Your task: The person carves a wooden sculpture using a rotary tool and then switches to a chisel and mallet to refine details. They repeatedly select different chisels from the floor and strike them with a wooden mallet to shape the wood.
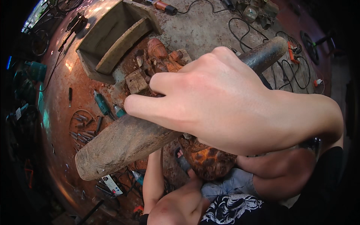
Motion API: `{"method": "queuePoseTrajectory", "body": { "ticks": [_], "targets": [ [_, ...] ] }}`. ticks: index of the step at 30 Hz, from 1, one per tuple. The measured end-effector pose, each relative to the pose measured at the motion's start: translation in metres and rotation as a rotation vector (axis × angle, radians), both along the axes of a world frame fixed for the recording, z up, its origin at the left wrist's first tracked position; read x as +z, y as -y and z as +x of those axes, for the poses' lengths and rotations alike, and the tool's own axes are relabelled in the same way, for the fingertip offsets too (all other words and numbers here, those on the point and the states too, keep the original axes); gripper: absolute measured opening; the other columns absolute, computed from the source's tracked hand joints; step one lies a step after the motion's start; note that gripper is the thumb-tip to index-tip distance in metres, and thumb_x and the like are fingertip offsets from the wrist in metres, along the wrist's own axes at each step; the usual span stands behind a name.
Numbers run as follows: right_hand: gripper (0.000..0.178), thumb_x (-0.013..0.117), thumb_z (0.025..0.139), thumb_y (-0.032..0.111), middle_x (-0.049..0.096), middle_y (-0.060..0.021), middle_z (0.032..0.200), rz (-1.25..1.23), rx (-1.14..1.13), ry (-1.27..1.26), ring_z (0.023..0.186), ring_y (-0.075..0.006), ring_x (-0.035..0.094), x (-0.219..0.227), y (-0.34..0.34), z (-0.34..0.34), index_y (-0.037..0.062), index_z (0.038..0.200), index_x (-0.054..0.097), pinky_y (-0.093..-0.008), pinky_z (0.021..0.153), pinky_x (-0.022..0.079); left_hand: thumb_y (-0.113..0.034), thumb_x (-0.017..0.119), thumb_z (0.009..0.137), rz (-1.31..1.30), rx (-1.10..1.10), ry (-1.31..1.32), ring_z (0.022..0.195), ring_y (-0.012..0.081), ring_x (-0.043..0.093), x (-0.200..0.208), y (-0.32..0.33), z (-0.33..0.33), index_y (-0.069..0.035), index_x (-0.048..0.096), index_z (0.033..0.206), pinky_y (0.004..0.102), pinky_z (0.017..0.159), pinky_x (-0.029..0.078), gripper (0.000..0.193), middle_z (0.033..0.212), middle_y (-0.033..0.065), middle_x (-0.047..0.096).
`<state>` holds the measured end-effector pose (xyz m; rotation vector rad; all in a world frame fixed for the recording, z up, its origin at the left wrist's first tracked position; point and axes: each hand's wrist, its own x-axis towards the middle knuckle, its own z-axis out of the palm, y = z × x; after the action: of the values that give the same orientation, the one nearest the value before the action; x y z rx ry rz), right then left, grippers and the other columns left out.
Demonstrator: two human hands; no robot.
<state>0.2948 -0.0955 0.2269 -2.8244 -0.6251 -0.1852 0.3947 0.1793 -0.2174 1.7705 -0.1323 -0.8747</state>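
Observation:
Close to the camera, my right hand [210, 93] is closed around a thick, worn wooden club-like mallet [120, 146]. One broad end juts out at lower left; the darker end sticks out at upper right. My left forearm [153, 178] rises from below and passes behind the mallet, which hides the left hand. Beneath lies a reddish-brown wood carving [158, 48], partly covered by my right hand. Its darker, patterned lower part [208, 159] shows between my legs. A rough wood block [135, 81] sits beside the carving.
A curved wooden trough-like piece [108, 41] stands beyond the carving. Several chisel-like tools [84, 129] lie on the left, near a green power tool [101, 103]. An orange power tool [163, 6] is at the top. Black cables [243, 33] and an orange socket strip [292, 52] lie on the right.

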Motion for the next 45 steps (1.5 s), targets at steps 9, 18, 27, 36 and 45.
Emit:
{"method": "queuePoseTrajectory", "body": {
  "ticks": [9,18,27,36,45],
  "targets": [
    [0.069,0.072,0.063,-0.01,0.071,-0.0171,0.112,0.474,-0.32,-0.215,0.104,-0.0351,0.071,-0.064,0.062,-0.053,0.0025,0.13,0.059,-0.0383,0.088,0.056,-0.01,0.068,0.1,-0.954,0.517,0.383,0.11,0.0239,0.063,0.216,-0.056,-0.054,-0.012,0.052,0.135,0.0477,0.106,0.052,0.039,0.112,0.0096,0.066],
    [0.087,0.074,0.066,-0.008,0.058,-0.0042,0.104,0.89,-1.145,-0.662,0.088,-0.0185,0.059,-0.297,0.142,-0.313,0.0034,0.148,0.046,-0.0316,0.078,0.051,0.005,0.059,0.091,0.772,-0.027,0.604,0.12,0.0275,0.053,0.142,-0.175,-0.046,-0.012,0.058,0.117,0.053,0.109,0.034,0.031,0.11,0.0097,0.061],
    [0.063,0.074,0.065,-0.008,0.067,-0.0075,0.098,1.233,-1.046,-0.879,0.076,-0.0201,0.064,-0.315,0.037,-0.301,0.0014,0.125,0.057,-0.0311,0.066,0.053,0.004,0.067,0.081,1.086,-0.105,1.027,0.139,0.0354,0.048,0.081,-0.28,0.002,-0.013,0.069,0.124,0.051,0.114,0.038,0.046,0.134,0.0181,0.057],
    [0.056,0.073,0.068,-0.005,0.065,-0.006,0.087,1.217,-1.129,-0.932,0.063,-0.0177,0.061,-0.302,0.026,-0.298,0.0018,0.121,0.056,-0.0302,0.056,0.05,0.001,0.068,0.082,1.131,0.328,0.853,0.13,0.0342,0.052,0.059,-0.33,-0.061,-0.011,0.073,0.11,0.0491,0.106,0.043,0.031,0.129,0.0137,0.063],
    [0.07,0.076,0.07,-0.008,0.068,-0.0084,0.104,1.188,-1.099,-0.932,0.083,-0.0179,0.068,-0.291,0.037,-0.288,-0.0015,0.137,0.056,-0.0329,0.071,0.057,-0.012,0.069,0.08,1.171,-0.088,0.952,0.134,0.0411,0.054,0.065,-0.336,-0.034,-0.015,0.076,0.121,0.0527,0.112,0.043,0.042,0.149,0.0199,0.057]
  ]
}}
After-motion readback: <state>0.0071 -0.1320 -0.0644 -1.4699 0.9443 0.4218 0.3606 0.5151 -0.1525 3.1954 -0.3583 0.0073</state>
